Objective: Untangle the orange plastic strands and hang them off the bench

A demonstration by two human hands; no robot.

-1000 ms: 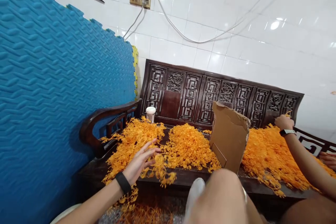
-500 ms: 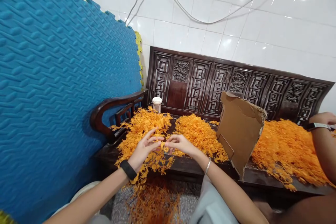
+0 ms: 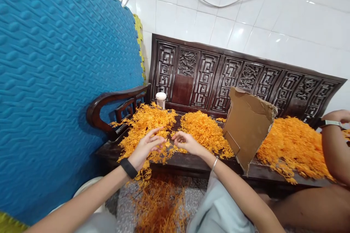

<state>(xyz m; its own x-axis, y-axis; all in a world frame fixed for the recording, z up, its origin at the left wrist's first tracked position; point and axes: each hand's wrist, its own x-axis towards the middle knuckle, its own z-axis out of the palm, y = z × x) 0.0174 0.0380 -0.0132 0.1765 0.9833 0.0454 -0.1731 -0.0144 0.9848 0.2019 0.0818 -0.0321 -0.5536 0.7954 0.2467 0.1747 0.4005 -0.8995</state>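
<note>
My left hand, with a black wristband, is over the left pile of orange plastic sprigs. Its thumb and fingers are bent around what looks like one small orange sprig, hard to separate from the pile behind. Facing it, my right hand wears a silver bangle at the wrist. Its fingers are loosely curled and slightly apart, with nothing visible in them, in front of the middle orange pile. A small gap separates the two hands.
A dark carved wooden bench bears the piles and a white-lidded tub. A cardboard sheet stands before the right pile. Another person's arm is at far right. Blue foam matting rises at left; orange strands lie below.
My hands, whose fingertips met at an orange sprig, have drawn apart. The right fingers have come off it. The whole view has shifted slightly, so the bench appears higher.
</note>
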